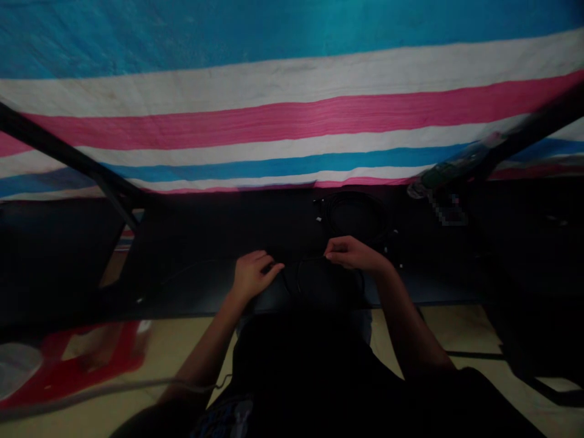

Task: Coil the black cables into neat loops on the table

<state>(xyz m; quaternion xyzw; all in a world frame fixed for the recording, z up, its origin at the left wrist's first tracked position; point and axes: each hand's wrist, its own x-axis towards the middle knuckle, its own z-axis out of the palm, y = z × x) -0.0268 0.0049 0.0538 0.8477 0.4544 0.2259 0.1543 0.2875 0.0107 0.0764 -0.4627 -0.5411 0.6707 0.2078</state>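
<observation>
A thin black cable (312,258) lies in a loose loop on the dark tabletop near its front edge. My right hand (349,253) pinches it between thumb and fingertips. To the left, my left hand (256,272) is at the tabletop with its fingers curled and thumb stretched out to the right; a dark strand passes near the thumb, and the dim light hides what the fingers may hold. Behind my right hand sits a coiled black cable (356,216) with small light-coloured ends.
A clear plastic bottle (444,173) lies at the back right of the black table (201,231). Striped sheeting (283,125) hangs behind, between dark slanted posts. On the floor at left are a red stool (114,347) and a grey cord.
</observation>
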